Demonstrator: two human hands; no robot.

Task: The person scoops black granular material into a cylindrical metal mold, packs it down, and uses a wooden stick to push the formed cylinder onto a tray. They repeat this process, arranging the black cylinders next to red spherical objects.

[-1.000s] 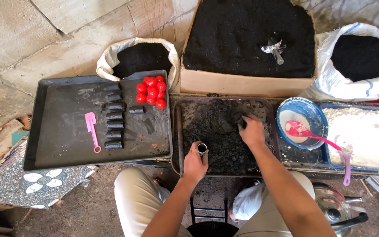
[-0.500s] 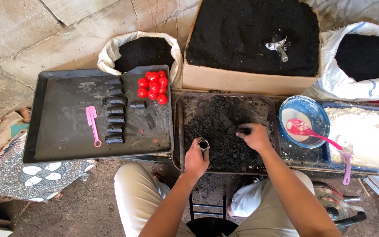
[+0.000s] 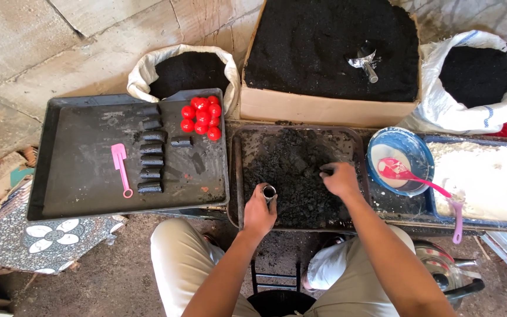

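My left hand (image 3: pixel 258 212) grips a small metal tube (image 3: pixel 269 192) upright at the near left of a dark tray (image 3: pixel 237 176) full of black powder. Over the same tray my right hand (image 3: pixel 340 178) rests on the powder with its fingers pinched together on a bit of black material. To the left, a larger black tray (image 3: pixel 77 176) carries a column of black pressed cylinders (image 3: pixel 151 158), a cluster of red caps (image 3: pixel 202 116) and a pink spatula (image 3: pixel 121 166).
Behind stand a cardboard box of black powder (image 3: pixel 324 108) with a metal scoop (image 3: pixel 366 60), and two white sacks of black powder (image 3: pixel 148 73), (image 3: pixel 459 114). At right are a blue bowl (image 3: pixel 379 147) with a pink spoon (image 3: pixel 406 175) and a tray of white powder (image 3: pixel 482 176).
My right hand has drawn back toward me and to the right across the powder, closing its fingers on some of it. The left hand keeps the tube in the same spot.
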